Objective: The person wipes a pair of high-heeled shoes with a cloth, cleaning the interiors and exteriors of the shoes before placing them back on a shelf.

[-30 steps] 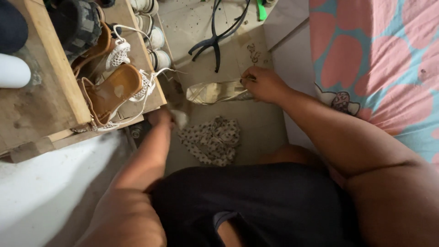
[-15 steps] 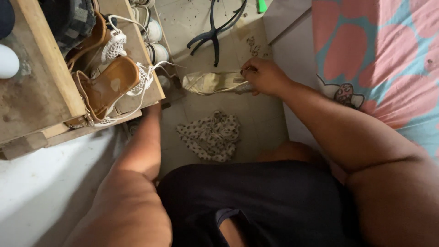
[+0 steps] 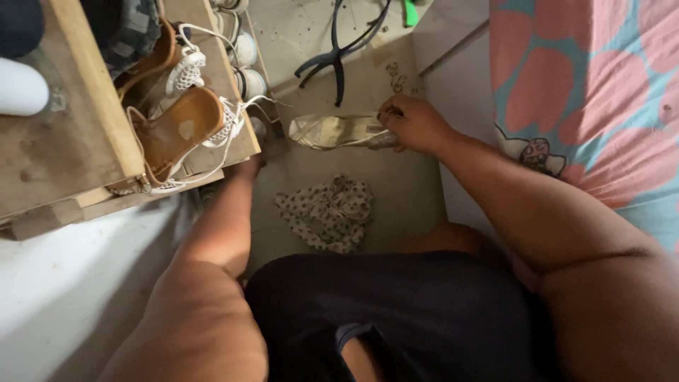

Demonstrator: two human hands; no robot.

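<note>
Our right hand (image 3: pixel 414 124) sits upper centre of the frame, fingers curled and pinched on the heel end of a flat gold shoe (image 3: pixel 332 131). The shoe lies on its side on the tiled floor (image 3: pixel 396 191), toe pointing toward the left of the frame, just beside the lower edge of the wooden rack (image 3: pixel 78 148).

Our left hand (image 3: pixel 249 167) is centre-left, reaching under the corner of the rack. Fingers are hidden by the shelf edge, so we can't tell whether it's open, closed or holding anything.

On the rack, upper left: a tan sandal with white lace straps (image 3: pixel 180 131), a second one behind it (image 3: pixel 159 67), loose white laces hanging over the edge. A white rounded object (image 3: pixel 21 86) sits at far left.

Below the shoe, mid-frame: a crumpled spotted cloth (image 3: pixel 329 212) on the floor, apart from both hands. Top centre: dark hangers (image 3: pixel 338 53) on the floor. Right side: a bed with a pink and teal cover (image 3: pixel 594 92).
</note>
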